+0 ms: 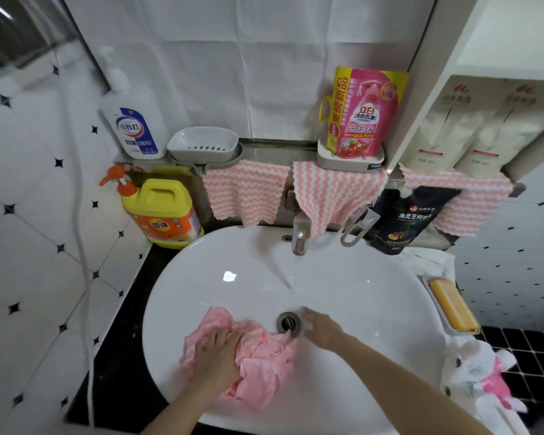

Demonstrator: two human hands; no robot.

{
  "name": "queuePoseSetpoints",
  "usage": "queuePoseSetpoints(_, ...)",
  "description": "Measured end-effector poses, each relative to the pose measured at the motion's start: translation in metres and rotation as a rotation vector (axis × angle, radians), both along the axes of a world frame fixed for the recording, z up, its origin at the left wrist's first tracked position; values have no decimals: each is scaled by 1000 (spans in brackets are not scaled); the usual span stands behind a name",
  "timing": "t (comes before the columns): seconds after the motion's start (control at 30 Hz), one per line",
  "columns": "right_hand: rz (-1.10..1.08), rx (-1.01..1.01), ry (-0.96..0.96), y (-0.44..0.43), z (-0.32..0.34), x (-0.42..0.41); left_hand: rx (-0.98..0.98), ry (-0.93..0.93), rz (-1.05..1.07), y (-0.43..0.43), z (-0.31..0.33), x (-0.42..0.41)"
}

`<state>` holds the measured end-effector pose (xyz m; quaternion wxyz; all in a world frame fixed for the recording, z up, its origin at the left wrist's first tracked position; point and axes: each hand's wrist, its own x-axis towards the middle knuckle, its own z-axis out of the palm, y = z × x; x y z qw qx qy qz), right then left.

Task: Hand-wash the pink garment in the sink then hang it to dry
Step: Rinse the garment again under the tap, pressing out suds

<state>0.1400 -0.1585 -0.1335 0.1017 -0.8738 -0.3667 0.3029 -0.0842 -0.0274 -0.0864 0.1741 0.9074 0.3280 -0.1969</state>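
Two hands, left hand (217,350) gripping garment (261,368), right hand (321,329) beside drain (289,322)

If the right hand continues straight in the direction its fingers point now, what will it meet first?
Probably the drain, just beside the fingertips of the right hand. If it passes slightly above, only bare sink and the water stream follow. The hand is blurred, so I am unsure.

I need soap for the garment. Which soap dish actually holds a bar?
The dish right of the sink, holding a yellow bar; the oval shelf dish beside the white pump bottle is empty.
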Motion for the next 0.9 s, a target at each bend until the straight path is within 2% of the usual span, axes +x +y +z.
queuePoseSetpoints(0.03, 83, 22, -45, 0, -18, -12, -1, 5, 3, 0, 1, 0)
queuePoseSetpoints(0.13, 158, -230, 7, 1, -20, -42, -20, 40, 0, 0, 2, 1)
queuePoseSetpoints(0.73, 318, -283, -119, -3, -30, -55, -36, 82, 19, 1, 3, 5)
queuePoseSetpoints(0.9, 283, -251, -68, 1, -21, -55, -43, 93, 18, 0, 7, 8)
